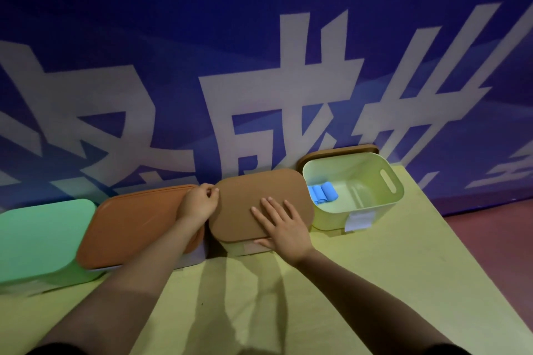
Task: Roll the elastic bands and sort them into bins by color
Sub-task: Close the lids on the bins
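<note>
The right hand (284, 226) lies flat, fingers straight and spread, on the brown lid (259, 204) of the middle bin, thumb hooked over the lid's near edge, while the left hand (199, 202) curls its fingers and thumb in a pinch at that lid's far left corner, where it meets the orange lid (135, 228) of the neighbouring bin. Whether the left pinch holds the brown lid's rim or the orange one's cannot be told from this angle.

Behind it all hangs a blue banner (259, 52) with large white characters. A yellow-green surface (375, 282) carries four bins in a row against it. At far left stands a bin under a mint-green lid (40, 236), closed. Next comes the bin under the orange lid, also closed. The middle bin sits beneath the brown lid, apparently being seated or lifted. At far right the pale open bin (395, 190) stands uncovered, its own brown lid (340, 151) propped behind it against the banner.

Inside that open bin, against the left wall, rest the blue elastic bands (321, 193), rolled into short cylinders side by side.

No loose bands show on the surface, which suggests the sorting is largely finished: the blue rolls are binned, and three bins are covered or nearly so. What the closed bins hold is hidden. Left to do, seemingly, is settling the brown lid and covering the last bin.
</note>
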Motion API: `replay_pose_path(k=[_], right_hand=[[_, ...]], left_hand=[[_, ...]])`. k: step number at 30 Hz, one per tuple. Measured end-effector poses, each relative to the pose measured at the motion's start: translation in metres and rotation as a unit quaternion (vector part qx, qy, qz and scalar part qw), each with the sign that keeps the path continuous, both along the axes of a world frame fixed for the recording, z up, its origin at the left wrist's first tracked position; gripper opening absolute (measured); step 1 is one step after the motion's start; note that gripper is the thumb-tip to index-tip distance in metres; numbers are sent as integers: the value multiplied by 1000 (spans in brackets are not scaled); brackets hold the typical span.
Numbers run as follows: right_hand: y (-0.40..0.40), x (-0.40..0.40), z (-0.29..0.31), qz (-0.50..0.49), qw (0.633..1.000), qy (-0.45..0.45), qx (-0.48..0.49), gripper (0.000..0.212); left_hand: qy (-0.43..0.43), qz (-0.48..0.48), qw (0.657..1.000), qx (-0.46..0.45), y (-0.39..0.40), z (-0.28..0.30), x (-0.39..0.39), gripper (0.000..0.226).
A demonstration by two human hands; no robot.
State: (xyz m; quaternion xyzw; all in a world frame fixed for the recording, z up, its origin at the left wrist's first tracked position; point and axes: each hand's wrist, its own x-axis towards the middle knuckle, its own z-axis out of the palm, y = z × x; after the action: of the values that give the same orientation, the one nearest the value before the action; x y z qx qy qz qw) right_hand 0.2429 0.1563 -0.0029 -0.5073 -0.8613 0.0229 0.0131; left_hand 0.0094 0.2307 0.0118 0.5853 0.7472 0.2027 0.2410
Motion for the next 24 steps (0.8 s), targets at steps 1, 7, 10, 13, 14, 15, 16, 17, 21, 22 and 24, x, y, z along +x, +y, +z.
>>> replay_pose_path(k=[1,7,10,13,14,15,16,17,21,22,24], right_hand=[[-1,0,-1,-2,1000,11,14,69],[0,-9,3,-33,997,43,49,65],[0,-8,1,-15,998,33,51,63],[-5,0,-3,19,998,15,64,59],[-5,1,-3,24,998,12,61,59],[-5,2,-3,24,998,12,56,59],[-5,1,-1,22,998,13,49,59],[-5,0,0,20,999,14,45,59],[-5,-2,-2,20,999,17,42,58],[-5,-2,-3,22,999,19,45,59],[-4,-3,-3,25,998,31,42,57]], left_hand=[[-13,5,1000,-1,0,1,0,31],[-88,15,995,-39,5,7,-6,40],[-85,5,995,-57,6,9,-7,37],[-62,1,996,-64,0,8,-3,37],[-51,-1,997,-62,-1,7,-3,39],[-44,-1,997,-59,-2,5,-2,39],[-45,4,997,-56,-1,5,-3,39],[-53,11,997,-56,0,5,-4,38],[10,-1,998,-60,2,6,-4,34],[79,-20,995,-55,0,6,0,37],[219,-61,974,-14,-5,10,15,45]])
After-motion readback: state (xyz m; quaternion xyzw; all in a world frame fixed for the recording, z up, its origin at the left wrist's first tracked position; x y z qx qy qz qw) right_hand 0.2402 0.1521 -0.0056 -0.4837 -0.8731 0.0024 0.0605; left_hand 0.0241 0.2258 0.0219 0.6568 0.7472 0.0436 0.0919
